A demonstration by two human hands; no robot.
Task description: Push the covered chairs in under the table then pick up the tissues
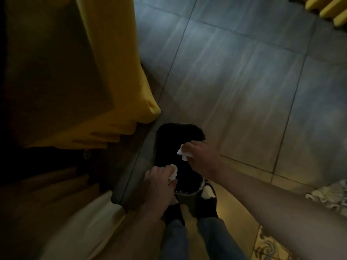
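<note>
While both hands hover over the black bin point(170, 147) | left hand point(159, 182) clamped on a tissue point(173, 172) | right hand point(201, 156) clamped on another tissue point(181, 152) | pickup seems done, covered chair point(78, 72) beside bin, tucking unverifiable

Crumpled paper tissues point(173, 172); glossy floor tiles point(234, 72)

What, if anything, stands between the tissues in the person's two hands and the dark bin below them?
Nothing visible. The left hand holds a crumpled tissue and the right hand holds another tissue, both directly over the open mouth of the bin. No lid or other object shows across the opening, though its inside is too dark to read.
</note>
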